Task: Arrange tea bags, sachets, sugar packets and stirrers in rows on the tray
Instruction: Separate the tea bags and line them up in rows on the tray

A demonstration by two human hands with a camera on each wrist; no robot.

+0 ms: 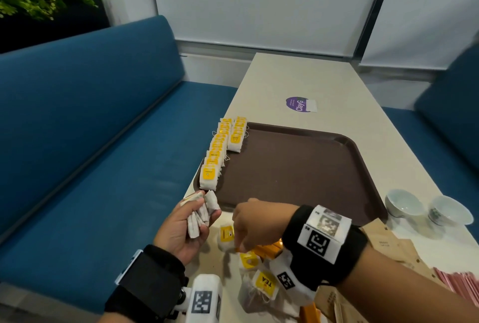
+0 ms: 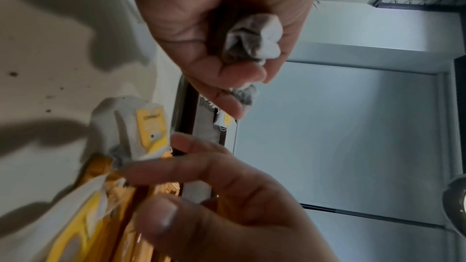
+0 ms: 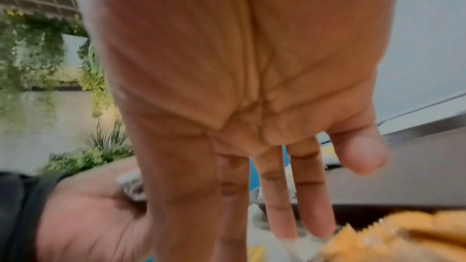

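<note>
Gripping a small bunch of white paper tea bags (image 1: 201, 212), the left hand (image 1: 181, 229) hovered palm up just off the near left corner of the dark brown plastic tray (image 1: 298, 167), its grip curled round the bunch. Beside it the right hand (image 1: 248, 227) reached down with straight, slightly spread fingers (image 3: 285, 206) into the loose heap of yellow-tagged tea bags (image 1: 250, 260) and orange sachets (image 1: 269, 247) on the cream tabletop (image 1: 285, 81); its grip held nothing that could be made out. Two rows of yellow-tagged tea bags (image 1: 220, 151) stood along the tray's left edge. Brown paper packets (image 1: 383, 242) and pink packets (image 1: 458, 281) lay to the right, near two white ceramic bowls (image 1: 404, 203).
</note>
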